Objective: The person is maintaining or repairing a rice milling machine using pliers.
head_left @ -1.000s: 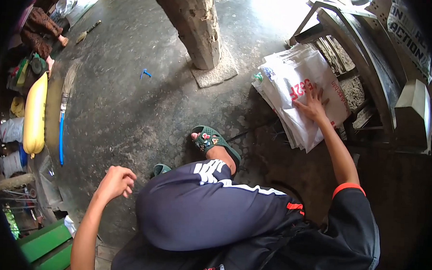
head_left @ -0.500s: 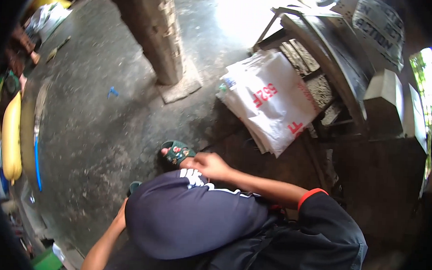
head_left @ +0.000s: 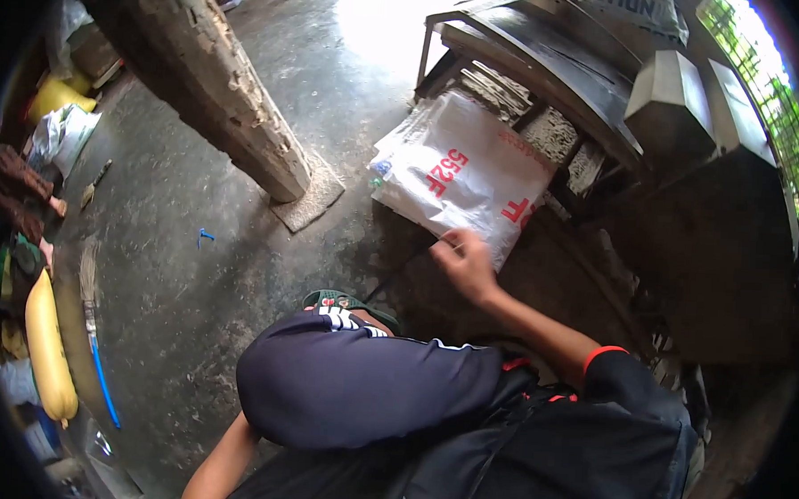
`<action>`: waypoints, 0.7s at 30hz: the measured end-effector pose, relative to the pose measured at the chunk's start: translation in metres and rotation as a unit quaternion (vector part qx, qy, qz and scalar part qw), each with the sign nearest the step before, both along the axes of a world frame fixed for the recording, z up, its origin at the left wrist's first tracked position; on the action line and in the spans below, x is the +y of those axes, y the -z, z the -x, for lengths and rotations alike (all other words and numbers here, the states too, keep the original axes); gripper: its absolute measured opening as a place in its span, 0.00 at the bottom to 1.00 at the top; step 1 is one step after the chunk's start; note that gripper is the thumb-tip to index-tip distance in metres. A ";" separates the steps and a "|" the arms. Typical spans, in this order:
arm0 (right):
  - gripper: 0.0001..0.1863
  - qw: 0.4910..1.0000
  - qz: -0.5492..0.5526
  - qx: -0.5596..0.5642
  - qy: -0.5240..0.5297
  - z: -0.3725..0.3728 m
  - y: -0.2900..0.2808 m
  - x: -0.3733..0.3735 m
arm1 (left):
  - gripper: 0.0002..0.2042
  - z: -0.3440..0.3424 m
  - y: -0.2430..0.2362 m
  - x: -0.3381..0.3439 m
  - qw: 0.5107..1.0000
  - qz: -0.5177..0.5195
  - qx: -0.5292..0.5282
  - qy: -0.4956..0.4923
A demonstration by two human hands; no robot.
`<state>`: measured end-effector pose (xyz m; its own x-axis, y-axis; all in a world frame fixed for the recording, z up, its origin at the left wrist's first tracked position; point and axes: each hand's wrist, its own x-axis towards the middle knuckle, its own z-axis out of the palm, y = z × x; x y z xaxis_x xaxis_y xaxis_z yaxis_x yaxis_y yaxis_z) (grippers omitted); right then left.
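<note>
My right hand is stretched out in front of the near edge of a stack of flat white woven sacks with red print. Its fingers are curled together; whether they pinch or touch anything there cannot be made out. Only my left forearm shows at the lower left, the hand itself being hidden behind my bent knee in dark trousers. Just past the knee is my foot in a green patterned sandal.
The sacks lie against a dark metal machine at the right. A rough wooden post stands on a stone base. On the left are a long yellow bundle, a blue-handled broom and a small blue object.
My right hand has moved from beside my knee and foot outward to the sacks. My left hand has slipped behind the knee. The view has shifted.
</note>
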<state>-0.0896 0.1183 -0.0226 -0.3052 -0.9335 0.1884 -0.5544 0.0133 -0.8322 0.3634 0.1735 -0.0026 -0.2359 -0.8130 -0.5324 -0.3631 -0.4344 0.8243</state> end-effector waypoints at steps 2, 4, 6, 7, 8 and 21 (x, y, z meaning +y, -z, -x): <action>0.28 0.984 0.038 0.094 0.145 0.069 0.029 -0.003 | 0.14 0.002 -0.003 -0.001 0.999 -0.009 0.033 -0.025; 0.42 0.949 -0.034 0.039 0.312 0.119 0.052 -0.007 | 0.15 0.011 0.000 -0.005 0.996 -0.020 0.072 -0.043; 0.55 0.882 -0.163 -0.187 0.401 0.172 0.079 -0.005 | 0.15 0.025 0.006 -0.007 0.991 -0.038 0.117 -0.057; 0.50 0.891 -0.187 -0.272 0.311 0.192 0.092 -0.001 | 0.15 0.030 0.009 -0.007 0.987 -0.050 0.137 -0.065; 0.46 0.885 -0.211 -0.355 0.213 0.203 0.102 0.002 | 0.15 0.031 0.010 -0.004 0.983 -0.063 0.155 -0.076; 0.35 0.801 -0.047 -0.587 0.107 0.170 0.136 -0.013 | 0.20 0.026 -0.028 0.061 0.925 -0.215 0.243 -0.200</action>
<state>-0.2597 0.1055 -0.1582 -0.3756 -0.8290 -0.4144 0.6326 0.0975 -0.7683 0.3370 0.2342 0.0257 -0.2574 -0.6250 -0.7370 0.2649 -0.7791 0.5682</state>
